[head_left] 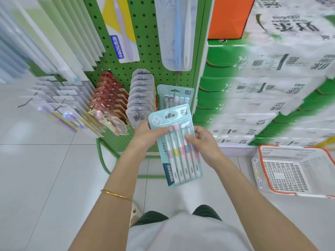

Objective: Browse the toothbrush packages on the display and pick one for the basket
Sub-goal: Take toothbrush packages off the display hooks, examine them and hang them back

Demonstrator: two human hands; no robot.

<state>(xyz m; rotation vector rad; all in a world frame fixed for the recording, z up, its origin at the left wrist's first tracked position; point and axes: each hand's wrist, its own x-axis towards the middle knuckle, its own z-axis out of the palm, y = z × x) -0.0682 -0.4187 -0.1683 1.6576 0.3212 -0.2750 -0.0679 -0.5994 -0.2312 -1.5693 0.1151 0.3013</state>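
Note:
A light blue toothbrush package (178, 160) with several pastel brushes is off the rack, held tilted in front of me. My left hand (146, 134) grips its upper left edge, thumb across the brush heads. My right hand (203, 144) holds its right edge, fingers on the front. Behind it a matching package (175, 96) still hangs on a hook of the green pegboard display (145, 57). A white basket with an orange rim (290, 171) sits on the floor at the lower right.
More hanging packs fill the pegboard: red ones (108, 100), clear ones (140, 95), and pale ones (59, 104) at the left. Stacked tissue packs (262, 91) stand at the right behind the basket. The floor is white tile.

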